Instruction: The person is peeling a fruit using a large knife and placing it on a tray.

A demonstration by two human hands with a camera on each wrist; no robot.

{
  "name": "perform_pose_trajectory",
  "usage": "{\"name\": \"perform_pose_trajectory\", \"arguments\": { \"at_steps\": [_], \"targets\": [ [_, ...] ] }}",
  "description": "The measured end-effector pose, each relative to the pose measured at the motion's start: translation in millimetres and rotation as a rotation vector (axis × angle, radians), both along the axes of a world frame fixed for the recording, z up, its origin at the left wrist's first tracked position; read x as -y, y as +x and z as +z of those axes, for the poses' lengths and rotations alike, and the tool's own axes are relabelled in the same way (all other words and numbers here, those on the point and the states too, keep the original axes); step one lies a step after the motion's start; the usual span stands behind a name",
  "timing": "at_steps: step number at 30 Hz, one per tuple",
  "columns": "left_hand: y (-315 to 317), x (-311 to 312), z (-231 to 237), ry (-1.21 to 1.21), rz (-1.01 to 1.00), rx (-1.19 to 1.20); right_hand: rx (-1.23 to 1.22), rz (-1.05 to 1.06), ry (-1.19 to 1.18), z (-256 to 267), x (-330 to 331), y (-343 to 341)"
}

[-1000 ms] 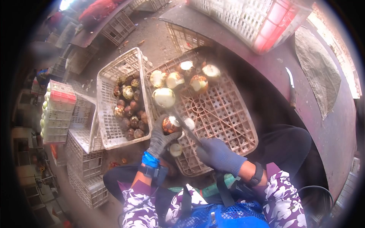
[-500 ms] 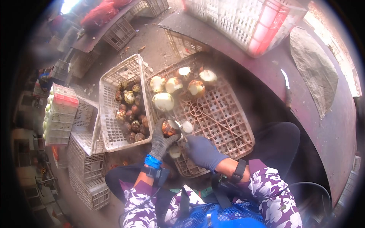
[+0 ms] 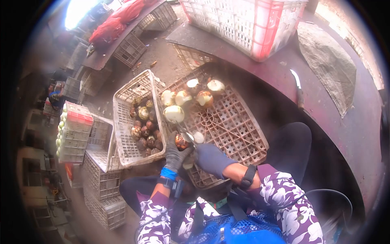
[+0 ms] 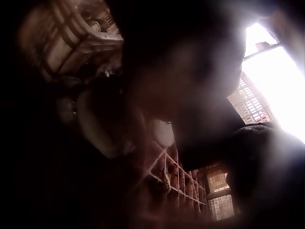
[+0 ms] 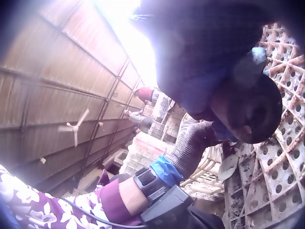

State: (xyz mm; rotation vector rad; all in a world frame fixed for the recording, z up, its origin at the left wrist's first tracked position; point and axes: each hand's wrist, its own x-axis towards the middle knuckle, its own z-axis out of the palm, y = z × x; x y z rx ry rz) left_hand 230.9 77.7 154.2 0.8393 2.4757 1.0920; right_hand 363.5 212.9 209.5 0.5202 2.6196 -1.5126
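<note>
The left hand (image 3: 176, 156), in a grey glove, grips a brown-and-white round bulb (image 3: 181, 141) over the near left part of an upturned perforated crate (image 3: 239, 134). Close on its right, the blue-gloved right hand (image 3: 212, 160) holds a knife (image 3: 187, 132), its blade against the bulb. Several partly peeled bulbs (image 3: 174, 114) rest on the crate beyond the hands. In the right wrist view the left hand (image 5: 194, 143) shows, while the knife's handle end is dark and close. The left wrist view is mostly dark.
Left of the perforated crate stands a basket (image 3: 126, 152) of unpeeled bulbs. Stacked crates (image 3: 103, 203) are further left. On the curved table (image 3: 280, 69) at right lie another knife (image 3: 300, 91), a cloth (image 3: 331, 65) and a large crate (image 3: 235, 24).
The right hand has moved in closer to the left hand, bringing the knife against the bulb. The left hand still grips the same bulb. The head view has shifted.
</note>
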Motion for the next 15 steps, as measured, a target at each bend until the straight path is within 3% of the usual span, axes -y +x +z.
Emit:
{"name": "perform_pose_trajectory", "arguments": {
  "at_steps": [5,9,12,15],
  "targets": [
    [1.2,3.8,-17.5,-0.021,-0.044,-0.160,0.041,-0.047,-0.007,-20.1,5.3,-7.4],
    [15.2,-1.8,1.3,-0.103,-0.044,-0.192,0.093,-0.033,0.010,-18.2,6.7,-8.1],
    [25.5,-12.8,31.0,-0.354,-0.169,-0.651,0.103,-0.038,0.039,-16.5,5.8,-6.0],
    [25.9,-16.0,21.0,-0.551,-0.266,-0.529,0.065,-0.070,0.034,-22.8,11.8,-6.0]
  ]
}}
